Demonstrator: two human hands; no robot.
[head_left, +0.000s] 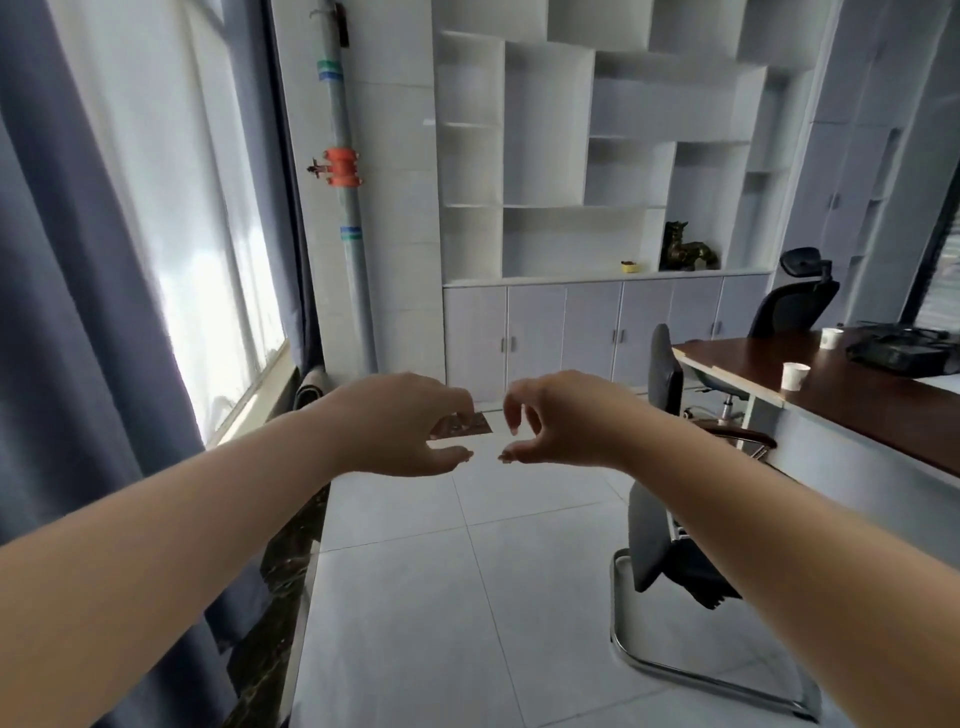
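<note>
Both my bare arms reach straight out over the tiled floor at about chest height. My left hand (405, 423) has its fingers hanging loosely curled and its thumb stretched out below them, with a clear gap between. My right hand (561, 421) mirrors it a short way to the right, fingers bent, thumb apart, nothing in it. The two thumb tips point at each other and do not touch. A small brown mottled patch (467, 423) shows just past my left fingertips and seems to lie on the floor behind them.
A dark marble sill (283, 577) and blue curtains (78, 312) run along the left. A grey chair (670, 519) stands at the right beside a brown desk (857, 405) with two paper cups (795, 375). White shelves and cabinets (587, 322) line the far wall.
</note>
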